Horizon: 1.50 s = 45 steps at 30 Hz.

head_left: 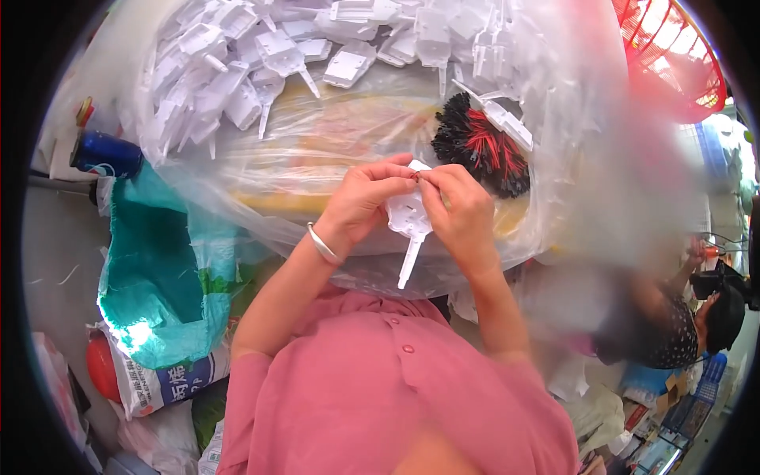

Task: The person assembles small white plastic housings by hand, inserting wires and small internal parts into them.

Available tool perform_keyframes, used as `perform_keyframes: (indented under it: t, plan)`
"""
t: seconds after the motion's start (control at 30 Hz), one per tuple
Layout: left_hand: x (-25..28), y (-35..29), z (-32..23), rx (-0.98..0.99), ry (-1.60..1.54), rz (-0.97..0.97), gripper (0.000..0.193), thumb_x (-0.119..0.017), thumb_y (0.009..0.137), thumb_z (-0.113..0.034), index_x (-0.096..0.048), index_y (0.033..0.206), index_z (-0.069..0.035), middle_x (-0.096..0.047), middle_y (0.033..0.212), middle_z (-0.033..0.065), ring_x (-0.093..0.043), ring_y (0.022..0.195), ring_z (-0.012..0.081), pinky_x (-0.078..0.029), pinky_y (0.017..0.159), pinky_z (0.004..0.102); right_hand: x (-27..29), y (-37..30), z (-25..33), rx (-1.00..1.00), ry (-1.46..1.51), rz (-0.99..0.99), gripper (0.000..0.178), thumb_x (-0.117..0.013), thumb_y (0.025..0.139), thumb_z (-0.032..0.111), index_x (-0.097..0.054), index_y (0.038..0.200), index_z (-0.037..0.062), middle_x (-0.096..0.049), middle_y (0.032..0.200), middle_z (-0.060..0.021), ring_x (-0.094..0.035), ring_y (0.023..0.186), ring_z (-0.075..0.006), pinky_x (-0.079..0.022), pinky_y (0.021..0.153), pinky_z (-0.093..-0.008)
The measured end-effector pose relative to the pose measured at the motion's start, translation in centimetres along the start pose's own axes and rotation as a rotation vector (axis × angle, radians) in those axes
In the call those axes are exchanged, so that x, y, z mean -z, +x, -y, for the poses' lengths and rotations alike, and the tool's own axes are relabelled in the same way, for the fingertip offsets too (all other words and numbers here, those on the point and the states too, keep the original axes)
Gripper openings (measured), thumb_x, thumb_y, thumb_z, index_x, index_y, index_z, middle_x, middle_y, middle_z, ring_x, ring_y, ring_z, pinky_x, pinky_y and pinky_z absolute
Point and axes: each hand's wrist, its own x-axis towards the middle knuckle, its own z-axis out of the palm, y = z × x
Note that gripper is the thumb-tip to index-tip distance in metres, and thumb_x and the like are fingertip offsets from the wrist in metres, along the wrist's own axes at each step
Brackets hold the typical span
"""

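Note:
In front of my chest, a white plastic shell [408, 215] with a flat body and a narrow stem hangs stem down between my hands. My left hand [366, 199] is closed, thumb and fingers pinching the shell's upper edge. Opposite it, my right hand [461, 212] is closed too, with its thumb and fingertips on the same edge. A tiny dark reddish bit shows between the fingertips, too small to name. Just right of my hands lies a bundle of red and black wires [484, 149], and another white shell [507, 123] rests on it.
Clear plastic sheeting [317, 131] covers the work surface, with a heap of similar white shells [229, 71] at the far side. A teal bag [150, 269] hangs open at left, near a blue can [107, 154]. A red basket [673, 55] stands far right; another person [657, 317] is beyond.

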Motion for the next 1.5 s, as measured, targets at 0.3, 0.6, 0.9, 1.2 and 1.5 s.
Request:
perform_keyframes:
  t: [0.3,0.6,0.9,1.2,1.5]
  plan:
    - [-0.3,0.0,0.5,-0.178,0.240,-0.125,0.018,-0.067,0.076,-0.002,-0.067,0.093,0.004,-0.040,0.136,0.0123,-0.057,0.101,0.0159,-0.047,0.084,0.0304,-0.6,0.2,0.5,0.154,-0.363,0.004,0.008,-0.064,0.075,0.008,-0.061,0.082,0.0050,-0.058,0.078,-0.0071,-0.059,0.067,-0.0254,-0.044,0.058,-0.0352]
    - [-1.0,-0.9,-1.9,-0.878,1.282,-0.148,0.015,-0.063,0.074,0.000,-0.068,0.087,-0.002,-0.049,0.128,0.0100,-0.058,0.076,0.0050,-0.045,0.062,0.0196,0.7,2.8,-2.3,-0.764,0.949,0.589,0.009,-0.056,0.084,0.013,-0.058,0.083,0.0042,-0.059,0.076,-0.0025,-0.056,0.062,-0.0136,-0.045,0.059,-0.0250]
    - [-1.4,-1.6,-1.7,-0.487,0.756,-0.223,0.014,-0.063,0.072,-0.004,-0.068,0.085,-0.001,-0.052,0.122,0.0142,-0.059,0.074,0.0136,-0.046,0.061,0.0245,1.0,2.8,-0.9,-0.720,0.888,0.479,0.016,-0.062,0.086,0.021,-0.061,0.086,0.0043,-0.058,0.072,0.0015,-0.051,0.061,-0.0044,-0.041,0.055,-0.0192]
    - [1.0,-1.9,-2.4,-0.394,0.508,-0.166,0.016,-0.064,0.078,-0.001,-0.068,0.093,0.002,-0.051,0.123,0.0148,-0.058,0.099,0.0162,-0.047,0.081,0.0258,4.4,4.4,-0.4,-0.522,0.777,0.549,0.012,-0.064,0.082,0.012,-0.061,0.085,0.0012,-0.058,0.073,0.0004,-0.052,0.067,-0.0059,-0.041,0.061,-0.0202]
    - [-0.3,-2.4,-2.0,-0.149,0.082,-0.017,0.018,-0.066,0.078,-0.006,-0.067,0.093,0.004,-0.060,0.105,0.0135,-0.060,0.093,0.0140,-0.048,0.080,0.0276,1.5,2.9,1.1,-0.087,0.540,0.294,0.021,-0.063,0.082,0.004,-0.061,0.103,0.0009,-0.060,0.090,-0.0047,-0.056,0.083,-0.0103,-0.044,0.075,-0.0240]
